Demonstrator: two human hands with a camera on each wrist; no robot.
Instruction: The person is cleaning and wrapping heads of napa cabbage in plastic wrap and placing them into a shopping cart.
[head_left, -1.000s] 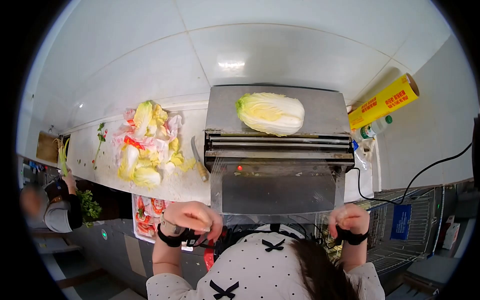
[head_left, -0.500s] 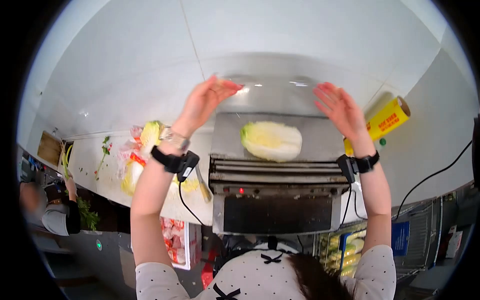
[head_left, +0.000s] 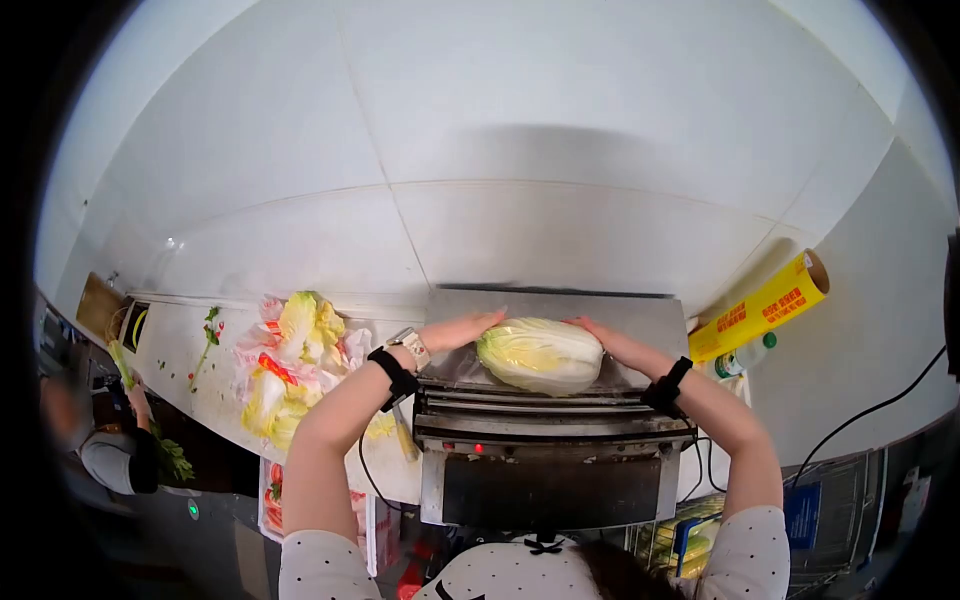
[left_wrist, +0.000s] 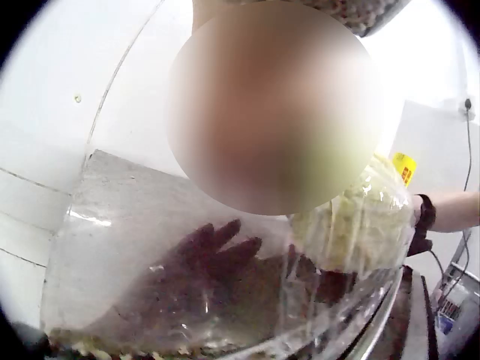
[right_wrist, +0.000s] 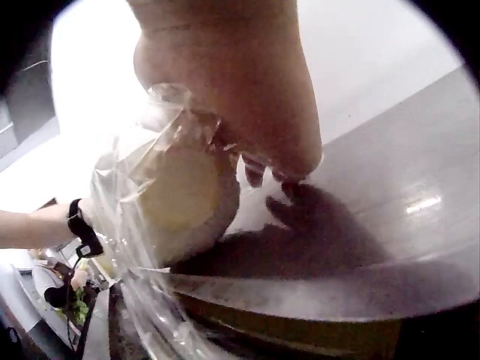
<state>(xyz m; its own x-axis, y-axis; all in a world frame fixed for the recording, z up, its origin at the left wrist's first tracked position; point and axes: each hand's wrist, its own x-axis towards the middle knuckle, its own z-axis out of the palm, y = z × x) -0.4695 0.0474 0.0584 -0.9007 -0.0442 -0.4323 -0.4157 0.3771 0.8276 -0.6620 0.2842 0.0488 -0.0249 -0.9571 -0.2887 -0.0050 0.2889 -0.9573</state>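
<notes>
A Chinese cabbage [head_left: 543,358] lies sideways on the metal top [head_left: 640,310] of a wrapping machine, clear film over it. At its leafy left end is the left hand [head_left: 462,330], fingers extended toward its far side. The right hand [head_left: 618,350] touches the other end with extended fingers. Clear film [right_wrist: 139,225] hangs in folds over the pale cabbage end [right_wrist: 180,191] in the right wrist view, where the right hand [right_wrist: 247,97] presses down beside it. In the left wrist view, film [left_wrist: 337,232] covers the cabbage; a blurred patch hides most of the left hand.
Loose cabbage leaves [head_left: 310,325] and plastic bags lie left of the machine, beside a knife [head_left: 405,437]. A yellow tube [head_left: 760,310] and a bottle [head_left: 735,360] stand at the right. Another person [head_left: 115,460] holds greens at far left.
Both hands went from near the body up and over past the cabbage, then came down at its two ends. The film that lay over the machine's front now covers the cabbage.
</notes>
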